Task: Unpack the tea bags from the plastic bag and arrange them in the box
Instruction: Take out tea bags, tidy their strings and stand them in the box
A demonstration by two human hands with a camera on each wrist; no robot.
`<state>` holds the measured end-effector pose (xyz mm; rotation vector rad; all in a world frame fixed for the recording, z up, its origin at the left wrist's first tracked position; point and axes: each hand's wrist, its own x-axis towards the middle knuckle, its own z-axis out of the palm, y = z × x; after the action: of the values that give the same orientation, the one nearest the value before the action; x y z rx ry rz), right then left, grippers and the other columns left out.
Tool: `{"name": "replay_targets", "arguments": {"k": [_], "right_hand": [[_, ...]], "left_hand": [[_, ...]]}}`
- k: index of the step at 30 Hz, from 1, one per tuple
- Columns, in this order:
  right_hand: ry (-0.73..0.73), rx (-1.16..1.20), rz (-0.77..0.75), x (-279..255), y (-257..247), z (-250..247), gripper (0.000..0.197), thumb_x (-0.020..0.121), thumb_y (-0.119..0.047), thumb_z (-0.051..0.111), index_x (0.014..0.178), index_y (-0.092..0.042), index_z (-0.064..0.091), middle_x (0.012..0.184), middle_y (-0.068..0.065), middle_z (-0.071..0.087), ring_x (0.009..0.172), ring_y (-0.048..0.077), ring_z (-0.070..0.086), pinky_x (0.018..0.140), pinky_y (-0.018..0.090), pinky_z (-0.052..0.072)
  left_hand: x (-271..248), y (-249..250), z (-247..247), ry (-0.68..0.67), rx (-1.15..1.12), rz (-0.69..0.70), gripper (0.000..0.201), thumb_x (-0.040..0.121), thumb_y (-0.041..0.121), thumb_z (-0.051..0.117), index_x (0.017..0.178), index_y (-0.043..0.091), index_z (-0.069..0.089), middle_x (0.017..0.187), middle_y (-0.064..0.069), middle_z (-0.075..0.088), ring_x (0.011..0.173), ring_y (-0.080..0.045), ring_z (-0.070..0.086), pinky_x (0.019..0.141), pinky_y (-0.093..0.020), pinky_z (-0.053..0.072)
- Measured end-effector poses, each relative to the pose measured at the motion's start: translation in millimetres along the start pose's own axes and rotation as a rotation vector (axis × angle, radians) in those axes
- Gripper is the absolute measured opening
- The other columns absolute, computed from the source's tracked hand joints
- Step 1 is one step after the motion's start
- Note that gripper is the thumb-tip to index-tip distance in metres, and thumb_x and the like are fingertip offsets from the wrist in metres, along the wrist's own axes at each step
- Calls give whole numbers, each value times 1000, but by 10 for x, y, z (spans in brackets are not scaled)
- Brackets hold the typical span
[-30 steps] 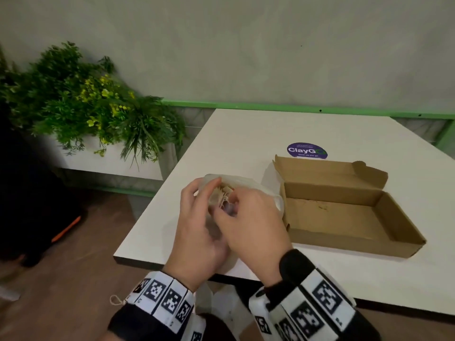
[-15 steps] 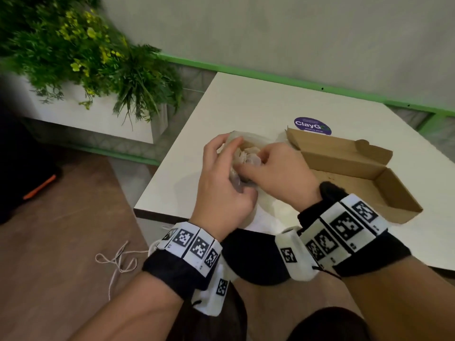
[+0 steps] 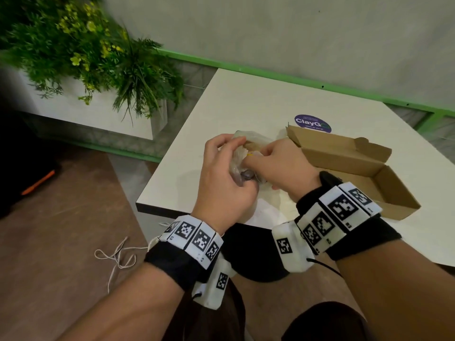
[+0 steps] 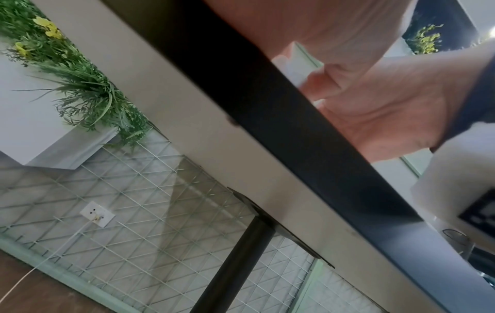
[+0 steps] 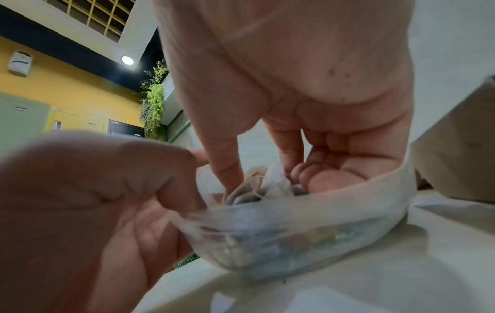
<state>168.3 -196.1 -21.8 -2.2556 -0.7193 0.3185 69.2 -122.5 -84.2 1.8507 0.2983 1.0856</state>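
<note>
Two hands meet over the near left corner of the white bench, both working at a clear plastic bag that lies there. Nearest, on the floor to the left, a loose white cord lies in loops. The left hand curls its fingers round the bag's left edge, gripping the film. The right hand reaches into the bag's mouth, its thumb and fingers bent down among the tea bags bunched inside; whether it has pinched one I cannot tell. Just right of the hands sits the open cardboard box, lid flap raised on its far side. A round purple sticker lies just beyond the box. Far left, a leafy green plant with yellow flowers stands in a white planter.
</note>
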Motion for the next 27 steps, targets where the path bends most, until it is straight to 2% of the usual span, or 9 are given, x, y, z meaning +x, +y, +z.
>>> {"name": "replay_targets", "arguments": {"k": [3,6,11,13,16,19,22,24,27], "right_hand": [[-34,115,87,13,-20,-20,30,79,-38,69,72,-9,69,61,4,61,62,20,56,58,31,44],[-61,248,200,14,-52,-77,34,82,-43,65,94,-11,68,71,4,59,69,22,57,62,31,44],[-17,122,94,19,39,-3,30,83,-36,74,72,-9,65,60,7,53,56,19,50,55,29,38],[1,112,62,21,86,9,26,81,-27,77,73,-6,63,65,10,49,58,20,46,55,31,36],[-25,97,50,15,128,-6,31,76,-23,82,82,5,69,65,9,54,57,18,49,54,30,38],[-62,-7,-16,-1,101,5,26,71,-22,82,73,-2,64,65,8,49,59,20,47,57,34,38],[-60,-77,-66,-3,48,-35,23,74,-17,79,70,-4,61,64,9,44,57,20,42,53,31,34],[-39,-43,-94,10,34,-117,25,77,-15,79,69,-1,60,62,8,47,53,17,43,49,26,35],[-8,95,-150,24,29,-257,17,81,-16,82,79,-3,71,68,9,64,57,13,54,54,28,43]], "left_hand": [[8,-5,-4,-4,5,-17,68,65,13,68,133,10,61,136,-2,43,121,21,38,101,0,30],[26,-1,-11,-27,6,-59,72,65,20,69,136,12,60,137,0,44,121,20,38,103,-6,35],[37,29,-33,-62,-4,-110,76,65,22,66,140,12,57,138,2,44,121,11,44,104,-5,35],[26,49,-32,-62,-11,-130,76,66,22,66,141,13,56,138,5,43,124,9,43,105,-6,36],[19,50,-22,-48,-5,-128,76,68,21,66,143,12,54,138,7,41,122,16,41,104,-3,33],[23,33,-14,-50,9,-123,75,72,20,68,144,12,52,139,4,40,121,22,37,102,0,30],[23,19,-12,-65,33,-124,75,77,5,78,147,11,49,142,0,38,120,18,40,100,2,29],[32,5,-11,-43,61,-121,78,78,1,78,148,10,47,144,-1,36,121,10,39,101,3,27],[53,-16,-10,-29,86,-156,84,78,-1,78,152,11,41,148,0,31,122,11,32,99,6,22]]}}
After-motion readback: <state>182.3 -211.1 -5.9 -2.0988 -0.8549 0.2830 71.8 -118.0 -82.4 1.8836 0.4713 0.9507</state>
